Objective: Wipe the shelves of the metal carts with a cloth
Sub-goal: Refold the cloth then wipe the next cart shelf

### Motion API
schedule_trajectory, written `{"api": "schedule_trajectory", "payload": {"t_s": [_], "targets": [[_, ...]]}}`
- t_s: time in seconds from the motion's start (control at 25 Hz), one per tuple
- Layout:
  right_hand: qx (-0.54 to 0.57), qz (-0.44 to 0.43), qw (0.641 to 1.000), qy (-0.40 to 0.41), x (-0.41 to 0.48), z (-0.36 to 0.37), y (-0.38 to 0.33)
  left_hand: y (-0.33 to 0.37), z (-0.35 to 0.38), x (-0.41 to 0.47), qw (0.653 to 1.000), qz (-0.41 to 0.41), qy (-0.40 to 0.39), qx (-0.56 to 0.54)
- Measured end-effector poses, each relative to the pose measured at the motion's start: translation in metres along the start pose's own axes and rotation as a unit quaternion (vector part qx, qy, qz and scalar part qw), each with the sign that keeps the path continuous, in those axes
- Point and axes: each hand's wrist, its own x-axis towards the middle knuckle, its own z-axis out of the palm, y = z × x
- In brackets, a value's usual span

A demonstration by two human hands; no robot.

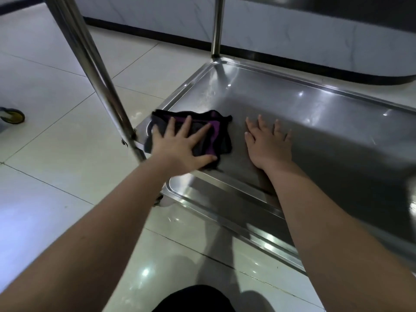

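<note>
Pressed flat onto the cloth (pixel 221 140) with the left hand (pixel 180 143): fingers straight and fanned apart, thumb stretched out along the near edge of the fabric, nothing curled or pinched. Under that palm, a crumpled dark rag with purple bands, bunched into folds, lying on the steel in the near left corner of the cart's lowest shelf (pixel 315 122), just beside the raised rim and close to the corner post (pixel 105 93).

Just to the right of the cloth and not touching it, the right hand (pixel 267 145): palm down on bare steel, 4 fingers straight and slightly parted, thumb toward the cloth, holding nothing. Both bare forearms reaching in from the bottom of the view, the right one crossing the near rim of the shelf.

Beyond the hands, a shallow stainless tray with a stepped lip all round, shiny, dotted with small light reflections and faint streaks toward the far left corner. At that far corner, a 2nd upright post (pixel 218 25). At the top right, the underside of a higher shelf (pixel 337 5), mostly cut off.

All around, glossy pale floor tiles (pixel 56 154). At the left edge, 1 wheel (pixel 13 115) with a yellowish hub, well apart from the cart. Behind the cart, a pale wall panel with a dark base strip (pixel 292 65). At the bottom centre, dark clothing (pixel 191 298).
</note>
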Motion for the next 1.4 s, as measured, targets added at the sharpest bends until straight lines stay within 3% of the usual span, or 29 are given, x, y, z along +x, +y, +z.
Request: {"api": "schedule_trajectory", "payload": {"t_s": [0.2, 0.36, 0.44, 0.6, 0.68, 0.76, 0.88, 1.0, 1.12, 1.2, 1.28, 1.32, 1.4], "targets": [[0.035, -0.028, 0.999, 0.018, -0.014, -0.028, 0.05, 0.039, 0.0, 0.0, 0.999, 0.043, 0.002, -0.018], [-0.049, 0.102, 0.993, -0.04, -0.067, -0.042, 0.168, 0.041, -0.001, 0.0, 0.999, 0.02, -0.031, -0.001], [-0.05, 0.153, 0.986, -0.042, -0.084, -0.035, 0.186, 0.076, 0.002, -0.004, 1.0, 0.025, -0.015, 0.006], [-0.039, 0.144, 0.989, -0.014, -0.082, -0.03, 0.184, 0.205, 0.018, -0.04, 0.987, 0.157, 0.012, -0.012], [-0.029, 0.138, 0.99, -0.006, -0.082, -0.03, 0.191, 0.215, 0.02, -0.042, 0.984, 0.174, 0.019, -0.03], [-0.011, 0.143, 0.99, -0.013, -0.081, -0.029, 0.196, 0.172, 0.016, -0.024, 0.988, 0.145, 0.042, -0.041], [-0.017, 0.138, 0.99, -0.016, -0.081, -0.027, 0.189, 0.106, 0.004, -0.009, 0.998, 0.049, 0.003, -0.026], [-0.01, 0.14, 0.99, -0.022, -0.082, -0.03, 0.185, 0.138, 0.003, -0.015, 1.0, 0.017, -0.017, -0.001], [0.157, 0.156, 0.974, 0.041, -0.083, -0.036, 0.182, 0.239, 0.011, -0.041, 0.991, 0.129, -0.018, -0.02], [0.383, 0.152, 0.905, 0.107, -0.092, -0.05, 0.19, 0.283, 0.012, -0.06, 0.979, 0.2, -0.033, -0.024], [0.49, 0.151, 0.847, 0.142, -0.105, -0.069, 0.202, 0.281, 0.005, -0.05, 0.975, 0.215, -0.039, -0.045], [0.466, 0.151, 0.858, 0.154, -0.109, -0.076, 0.206, 0.267, -0.001, -0.036, 0.976, 0.207, -0.024, -0.066], [0.285, 0.13, 0.939, 0.139, -0.11, -0.079, 0.193, 0.232, -0.016, 0.0, 0.979, 0.18, 0.008, -0.09]]}}
